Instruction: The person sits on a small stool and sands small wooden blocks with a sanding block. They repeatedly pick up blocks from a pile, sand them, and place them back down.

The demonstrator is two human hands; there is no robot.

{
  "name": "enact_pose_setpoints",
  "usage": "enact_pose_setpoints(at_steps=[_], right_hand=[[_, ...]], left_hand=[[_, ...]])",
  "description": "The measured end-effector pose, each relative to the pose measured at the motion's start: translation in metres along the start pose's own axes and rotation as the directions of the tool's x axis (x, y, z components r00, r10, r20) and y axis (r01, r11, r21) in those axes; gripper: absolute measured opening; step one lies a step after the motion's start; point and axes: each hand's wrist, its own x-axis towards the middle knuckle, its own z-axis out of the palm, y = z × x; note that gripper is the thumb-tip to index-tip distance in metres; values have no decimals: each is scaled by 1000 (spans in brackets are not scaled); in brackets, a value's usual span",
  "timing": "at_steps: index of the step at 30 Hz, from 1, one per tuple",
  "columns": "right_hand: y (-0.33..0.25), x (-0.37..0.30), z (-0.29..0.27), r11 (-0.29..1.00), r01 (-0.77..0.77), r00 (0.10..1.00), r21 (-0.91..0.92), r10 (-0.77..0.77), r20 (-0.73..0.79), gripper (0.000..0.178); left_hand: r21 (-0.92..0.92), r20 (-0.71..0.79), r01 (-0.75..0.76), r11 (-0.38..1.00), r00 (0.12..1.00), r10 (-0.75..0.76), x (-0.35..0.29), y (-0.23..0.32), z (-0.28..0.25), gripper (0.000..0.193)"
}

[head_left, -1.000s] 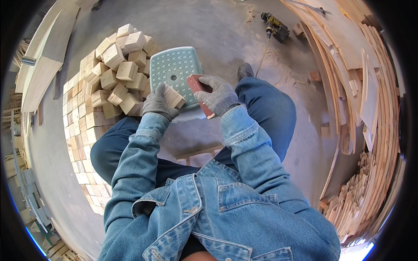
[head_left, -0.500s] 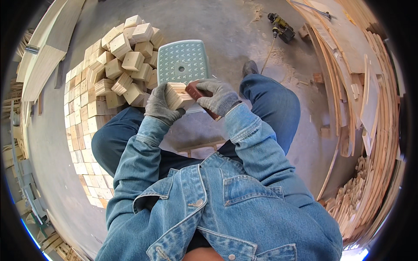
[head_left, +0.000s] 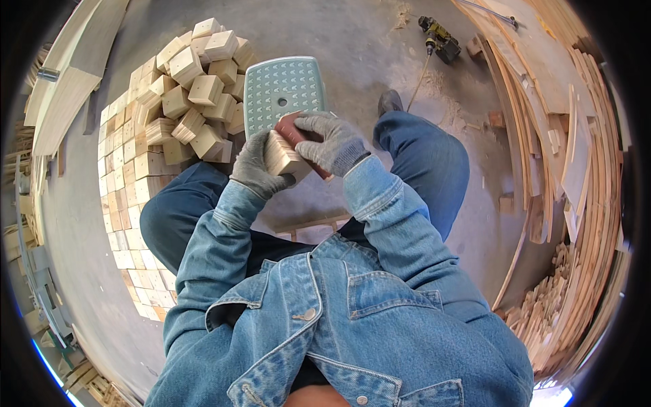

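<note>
My left hand (head_left: 255, 167), in a grey glove, is closed around a pale wooden block (head_left: 282, 159) with layered grain on its side. My right hand (head_left: 333, 144), gloved as well, grips a flat reddish-brown sanding block (head_left: 290, 131) and lays it along the wooden block's right side. Both pieces are held over the near end of a pale green plastic step stool (head_left: 283, 81), between my knees. The glove hides part of the wooden block.
A heap of loose wooden blocks (head_left: 205, 89) lies left of the stool, beside neat rows of blocks (head_left: 125, 173) on the concrete floor. A yellow-and-black cordless drill (head_left: 441, 42) with a long bit rests ahead to the right. Long boards and offcuts (head_left: 576, 163) line the right side.
The sanding block has shifted left and away from me across the wooden block, with my right hand. The wooden block has turned slightly in my left hand.
</note>
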Motion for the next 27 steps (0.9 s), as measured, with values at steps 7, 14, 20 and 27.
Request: enact_pose_setpoints(at_steps=[7, 14, 20, 27], right_hand=[[6, 6, -3, 976, -26, 997, 216, 41, -66, 55], [-23, -4, -18, 928, -195, 963, 318, 119, 243, 59], [-8, -7, -36, 959, -131, 965, 251, 65, 255, 57], [-10, -5, -40, 945, -143, 987, 292, 117, 107, 58]], left_hand=[[0, 51, -42, 999, 998, 42, 7, -20, 11, 108], [-295, 162, 101, 950, 985, -54, 5, 0, -7, 114], [-365, 110, 104, 925, 992, -68, 7, -13, -21, 109], [-409, 179, 147, 901, 981, -79, 19, -23, -30, 110]])
